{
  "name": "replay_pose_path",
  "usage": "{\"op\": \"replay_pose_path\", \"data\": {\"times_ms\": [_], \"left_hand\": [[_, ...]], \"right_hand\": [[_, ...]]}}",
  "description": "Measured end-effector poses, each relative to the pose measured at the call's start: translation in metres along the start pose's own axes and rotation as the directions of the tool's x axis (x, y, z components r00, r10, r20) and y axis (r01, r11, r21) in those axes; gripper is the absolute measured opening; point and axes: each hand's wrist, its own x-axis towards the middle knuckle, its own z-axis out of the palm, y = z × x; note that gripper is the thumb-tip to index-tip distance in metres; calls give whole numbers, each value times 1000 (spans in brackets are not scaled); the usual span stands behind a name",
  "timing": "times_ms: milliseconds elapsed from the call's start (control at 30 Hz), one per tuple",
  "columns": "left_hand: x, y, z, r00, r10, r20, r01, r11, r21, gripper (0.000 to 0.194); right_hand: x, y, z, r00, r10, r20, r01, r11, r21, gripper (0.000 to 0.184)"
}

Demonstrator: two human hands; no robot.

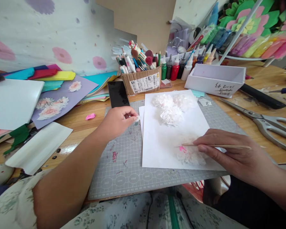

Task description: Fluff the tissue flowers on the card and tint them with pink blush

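My left hand (pixel 120 123) is closed in a pinch, with a small white scrap of paper (pixel 138 118) showing at its fingertips, beside the left edge of a white sheet (pixel 157 146). Between the fingers of my right hand (pixel 228 152) lies a thin wooden stick (pixel 235 147). Its tip reaches over a ruffled white paper flower (pixel 193 157) on the lower right of the sheet, partly covered by that hand. Bright pink (pixel 182 149) shows on this flower, near the stick. Three more ruffled white flowers (pixel 171 115) are grouped on the upper part of the sheet.
Under the sheet is a grey cutting mat (pixel 124 168). Behind it stand a black phone (pixel 118 94), a cardboard box of pens and brushes (pixel 143 81), paint bottles (pixel 174 70) and a white box (pixel 214 79). Large scissors (pixel 264 122) lie right; finished flowers (pixel 51 109) lie left on purple paper.
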Motion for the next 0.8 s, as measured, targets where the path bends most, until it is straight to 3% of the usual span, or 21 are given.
{"op": "replay_pose_path", "data": {"times_ms": [67,133,167,267,433,533,667,733,800], "left_hand": [[-7,11,10,994,-42,104,80,916,-394,11],[-13,19,22,960,-74,270,246,687,-684,11],[-15,21,28,934,-85,348,331,573,-750,9],[-15,24,40,877,-134,462,475,385,-791,6],[-9,21,38,837,-228,497,543,242,-804,30],[-11,20,38,859,-186,477,512,304,-803,33],[-19,22,45,918,-142,369,378,591,-713,14],[-22,27,48,927,-103,360,316,731,-605,12],[-24,34,50,941,-10,339,181,861,-475,14]], "right_hand": [[0,0,0,1000,20,-10,-20,1000,19,11],[0,-1,0,999,32,-19,-31,999,38,11],[1,-1,0,999,37,-20,-36,998,45,11],[2,-2,0,999,40,-15,-39,998,46,11],[2,-1,0,999,29,-18,-29,999,25,11],[2,0,1,999,26,-19,-26,999,26,10],[3,-2,-1,999,40,-8,-40,999,25,10],[4,-3,-1,999,43,-6,-43,998,35,10],[5,-4,-2,998,55,-20,-54,997,47,9]]}}
